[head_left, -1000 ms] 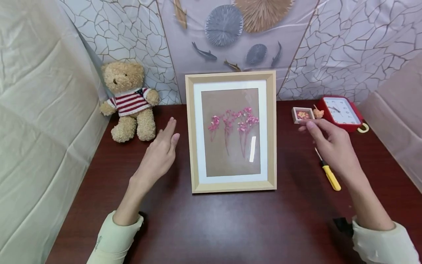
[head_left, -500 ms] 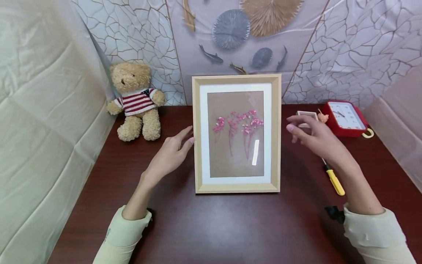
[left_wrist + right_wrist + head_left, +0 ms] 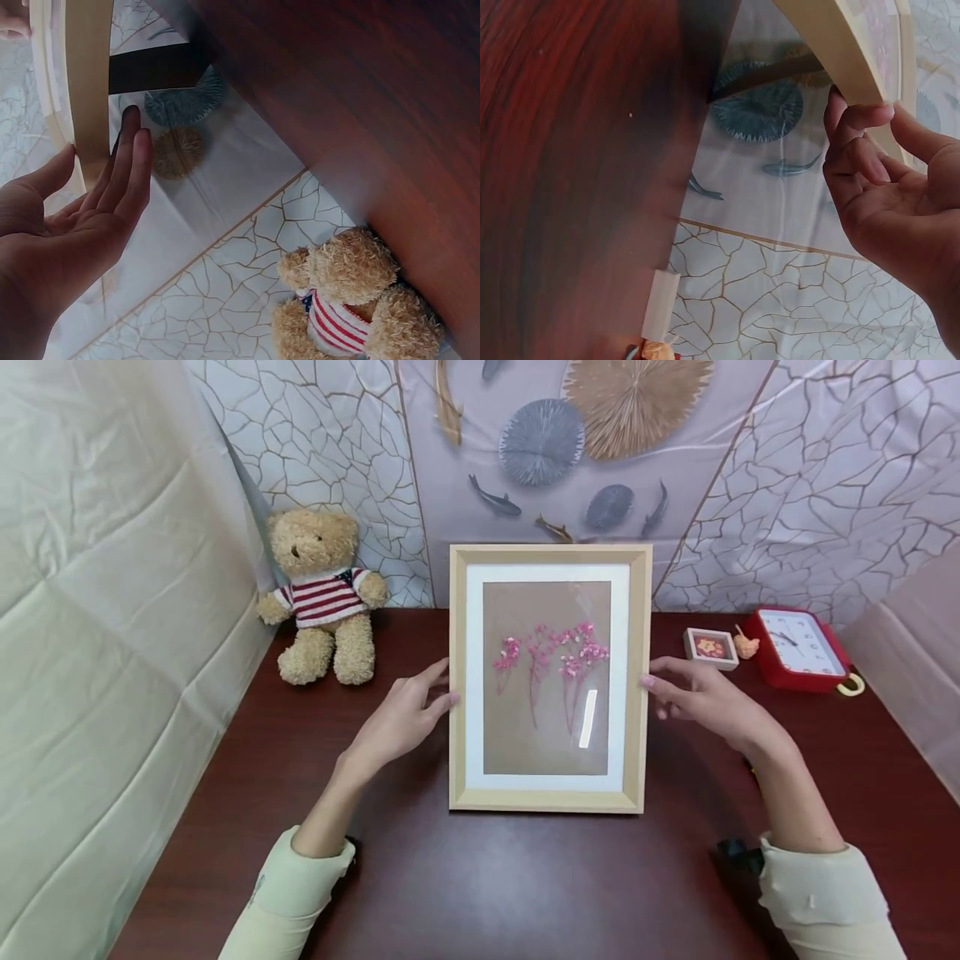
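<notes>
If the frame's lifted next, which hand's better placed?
Right, probably. The right hand curls its fingers at the side edge of the picture frame, thumb on the front; the left hand straddles an edge, but with straighter fingers, so its hold looks looser.

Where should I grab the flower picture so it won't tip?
I'd hold the picture frame by its upright wooden edges, one hand from each side, where the left hand and right hand are. It leans on a back strut, and those straight edges probably suit a front-to-back pinch.
</notes>
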`<state>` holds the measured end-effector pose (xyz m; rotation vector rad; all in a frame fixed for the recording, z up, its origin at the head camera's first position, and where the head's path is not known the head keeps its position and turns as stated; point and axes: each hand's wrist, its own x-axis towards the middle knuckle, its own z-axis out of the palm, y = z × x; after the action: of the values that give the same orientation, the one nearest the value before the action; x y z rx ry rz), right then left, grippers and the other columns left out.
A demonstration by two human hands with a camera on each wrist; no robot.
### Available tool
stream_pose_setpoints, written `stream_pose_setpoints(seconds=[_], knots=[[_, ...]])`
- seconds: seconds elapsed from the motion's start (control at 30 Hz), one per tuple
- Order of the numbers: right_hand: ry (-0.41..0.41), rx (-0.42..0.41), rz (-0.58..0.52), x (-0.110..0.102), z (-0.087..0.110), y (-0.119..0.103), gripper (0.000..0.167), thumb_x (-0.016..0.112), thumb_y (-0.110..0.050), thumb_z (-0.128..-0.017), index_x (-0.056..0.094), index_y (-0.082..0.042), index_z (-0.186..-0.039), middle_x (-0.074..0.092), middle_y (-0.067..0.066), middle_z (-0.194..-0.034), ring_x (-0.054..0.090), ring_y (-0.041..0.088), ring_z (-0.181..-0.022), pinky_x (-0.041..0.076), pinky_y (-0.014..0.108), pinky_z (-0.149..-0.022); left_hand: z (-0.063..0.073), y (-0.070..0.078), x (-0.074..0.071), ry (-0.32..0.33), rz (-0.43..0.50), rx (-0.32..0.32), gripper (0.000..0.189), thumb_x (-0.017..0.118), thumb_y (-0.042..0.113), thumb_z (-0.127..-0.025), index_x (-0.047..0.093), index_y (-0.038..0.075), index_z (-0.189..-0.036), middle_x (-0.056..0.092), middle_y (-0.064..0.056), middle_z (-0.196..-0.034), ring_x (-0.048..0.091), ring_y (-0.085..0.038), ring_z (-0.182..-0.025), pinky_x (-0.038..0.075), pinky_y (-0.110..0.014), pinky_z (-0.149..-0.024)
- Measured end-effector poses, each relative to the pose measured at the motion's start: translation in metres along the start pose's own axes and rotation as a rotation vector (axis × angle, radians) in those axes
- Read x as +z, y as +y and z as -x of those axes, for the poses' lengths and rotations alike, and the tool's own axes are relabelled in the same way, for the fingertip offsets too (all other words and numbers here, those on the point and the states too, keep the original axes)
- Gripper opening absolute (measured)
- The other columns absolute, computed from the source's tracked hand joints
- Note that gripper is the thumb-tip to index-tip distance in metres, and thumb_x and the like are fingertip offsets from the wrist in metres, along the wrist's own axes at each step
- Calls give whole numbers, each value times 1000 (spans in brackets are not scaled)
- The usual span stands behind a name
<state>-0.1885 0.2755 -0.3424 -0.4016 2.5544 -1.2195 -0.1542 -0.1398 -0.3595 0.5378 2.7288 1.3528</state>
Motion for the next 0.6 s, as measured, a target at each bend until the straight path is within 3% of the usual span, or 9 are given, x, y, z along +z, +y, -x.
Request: stream_pose_setpoints(seconds=[0.2, 0.43, 0.6], knots=[[-16, 17, -102, 3, 1, 7, 35, 61, -19, -114, 58, 8, -136, 65, 3, -85, 63, 14, -80, 56, 24, -73, -1, -2, 4, -14, 54, -22, 61, 67, 8, -110, 43, -7, -164, 71, -28, -140, 74, -36, -127, 60, -51, -106], [-24, 17, -172, 10, 0, 9, 43, 62, -18, -113, 53, 10, -144, 66, -4, -88, 62, 11, -81, 59, 24, -77, -3, -4, 8, -16, 125, -86, 54, 67, 9, -110, 48, -10, -157, 72, -29, -135, 75, -38, -121, 60, -50, -105], [8, -15, -169, 12, 1, 7, 33, 63, -14, -112, 57, 10, -133, 63, -3, -88, 60, 11, -80, 59, 24, -76, -4, -5, 8, -12, 188, -104, 49, 68, 4, -108, 51, -11, -152, 70, -30, -137, 73, -41, -126, 59, -50, -108]])
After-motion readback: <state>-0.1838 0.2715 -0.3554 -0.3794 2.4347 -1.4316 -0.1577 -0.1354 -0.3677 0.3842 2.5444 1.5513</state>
